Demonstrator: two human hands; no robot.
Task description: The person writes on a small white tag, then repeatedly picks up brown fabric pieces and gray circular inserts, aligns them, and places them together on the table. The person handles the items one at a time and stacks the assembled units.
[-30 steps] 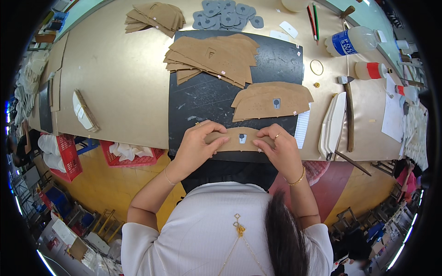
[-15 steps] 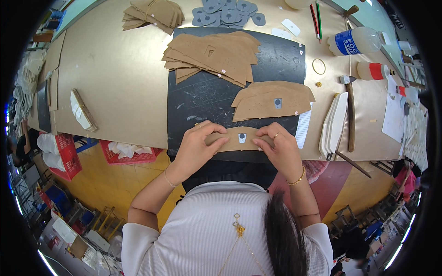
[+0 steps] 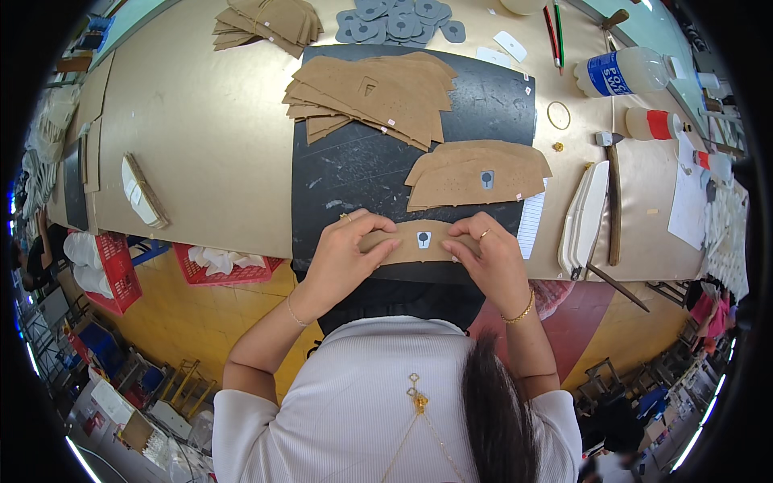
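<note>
Both my hands pinch the ends of a curved tan leather-like piece (image 3: pixel 407 252) at the near edge of a black mat (image 3: pixel 346 181). My left hand (image 3: pixel 348 253) grips its left end, and my right hand (image 3: pixel 487 253) its right end. In the middle of the piece lies a small light patch (image 3: pixel 423 240) with a dark round-headed mark. Just beyond my right hand rests a short stack of similar tan pieces (image 3: pixel 459 173), the top one bearing a grey patch. Farther back on the mat is a larger fanned stack of tan pieces (image 3: pixel 378 92).
Grey rounded patches (image 3: pixel 398 22) are heaped at the back, beside another tan stack (image 3: pixel 270 24). To the right are a hammer (image 3: pixel 613 193), white curved pieces (image 3: pixel 584 217), a large bottle (image 3: pixel 624 72) and a red-labelled bottle (image 3: pixel 652 124). Red baskets (image 3: pixel 233 275) stand below the table's left edge.
Almost nothing differs. My hands keep their hold on the tan piece, and the stacks stay in place; the view has shifted very slightly.
</note>
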